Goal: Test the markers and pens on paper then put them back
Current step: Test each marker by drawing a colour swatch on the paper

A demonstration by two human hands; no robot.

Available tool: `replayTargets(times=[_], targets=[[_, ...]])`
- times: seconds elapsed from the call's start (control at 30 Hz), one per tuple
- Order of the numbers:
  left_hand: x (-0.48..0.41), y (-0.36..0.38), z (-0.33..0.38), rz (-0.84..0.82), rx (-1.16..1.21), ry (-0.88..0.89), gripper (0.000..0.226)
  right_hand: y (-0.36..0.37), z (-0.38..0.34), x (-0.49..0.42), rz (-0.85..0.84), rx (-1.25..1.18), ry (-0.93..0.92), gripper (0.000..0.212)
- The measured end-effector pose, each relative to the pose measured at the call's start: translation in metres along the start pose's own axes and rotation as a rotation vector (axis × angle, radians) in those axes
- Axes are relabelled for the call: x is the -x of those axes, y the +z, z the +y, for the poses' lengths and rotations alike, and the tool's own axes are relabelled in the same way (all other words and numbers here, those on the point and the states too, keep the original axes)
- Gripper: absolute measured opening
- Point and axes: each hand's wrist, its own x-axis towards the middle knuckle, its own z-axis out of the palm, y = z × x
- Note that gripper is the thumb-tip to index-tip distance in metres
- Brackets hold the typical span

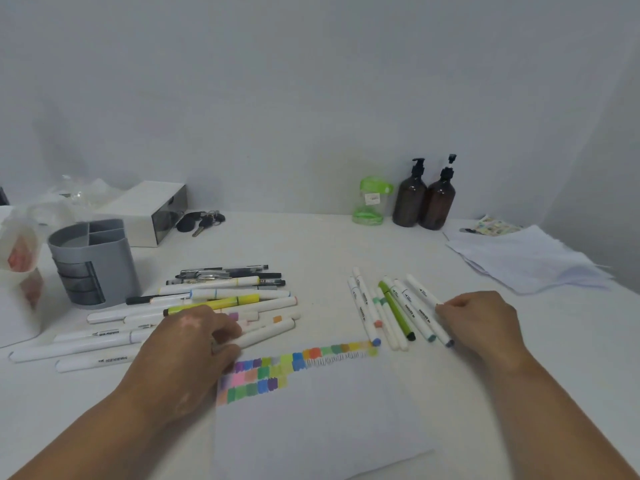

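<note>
A white sheet of paper (318, 420) lies in front of me with rows of colour swatches (277, 368) along its top. My left hand (187, 362) reaches into the left pile of markers and pens (214, 299), and its curled fingers grip a white marker (270, 332) at the pile's near edge. A second group of several markers (388, 310) lies to the right of the paper. My right hand (481, 323) pinches the rightmost white marker (420, 289) of that group at its near end. An empty grey pen holder (93, 261) stands at the left.
Behind the holder are a white box (145, 209) and keys (201, 220). Two brown pump bottles (426, 199) and a green container (370, 202) stand by the wall. A stack of loose paper (526, 258) lies at the far right, plastic bags (20, 244) at the left edge.
</note>
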Motion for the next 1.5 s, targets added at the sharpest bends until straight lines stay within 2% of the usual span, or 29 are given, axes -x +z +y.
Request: replayTargets(times=[0.2, 0.3, 0.37, 0.43, 0.5, 0.63, 0.7, 0.8, 0.9, 1.1, 1.23, 1.37, 1.5], targets=[[-0.001, 0.001, 0.001, -0.014, -0.025, -0.014, 0.015, 0.005, 0.002, -0.002, -0.038, 0.048, 0.026, 0.022], [-0.002, 0.001, 0.003, -0.011, 0.006, -0.008, 0.015, 0.002, -0.006, 0.004, 0.039, 0.015, -0.014, 0.021], [-0.001, -0.001, 0.007, 0.012, 0.062, -0.013, 0.014, -0.001, -0.022, 0.015, 0.164, -0.051, -0.135, 0.013], [0.000, -0.004, 0.011, 0.040, 0.123, -0.005, 0.013, 0.002, -0.047, 0.036, 0.207, -0.170, -0.321, 0.008], [0.002, -0.007, 0.016, 0.045, 0.254, -0.009, 0.013, 0.011, -0.073, 0.065, 0.113, -0.279, -0.471, 0.009], [0.004, -0.011, 0.025, -0.031, 0.744, -0.121, 0.018, 0.034, -0.106, 0.116, -0.184, -0.394, -0.632, 0.006], [0.004, -0.012, 0.031, -0.122, 0.985, -0.177, 0.021, 0.039, -0.113, 0.129, -0.330, -0.467, -0.628, 0.006], [0.005, -0.010, 0.037, -0.181, 1.157, -0.188, 0.028, 0.042, -0.115, 0.134, -0.466, -0.538, -0.618, 0.013], [0.005, -0.006, 0.038, -0.187, 1.229, -0.211, 0.028, 0.043, -0.115, 0.132, -0.565, -0.580, -0.567, 0.024], [0.006, -0.003, 0.038, -0.210, 1.271, -0.223, 0.023, 0.044, -0.113, 0.131, -0.711, -0.746, -0.489, 0.030], [0.006, -0.002, 0.037, -0.214, 1.308, -0.225, 0.015, 0.045, -0.113, 0.129, -0.708, -0.789, -0.484, 0.021], [0.001, -0.007, 0.028, -0.133, 1.433, -0.308, 0.026, 0.038, -0.109, 0.120, -0.665, -0.855, -0.422, 0.011], [-0.001, -0.014, 0.025, -0.075, 1.491, -0.270, 0.032, 0.038, -0.107, 0.119, -0.673, -0.868, -0.433, 0.005]])
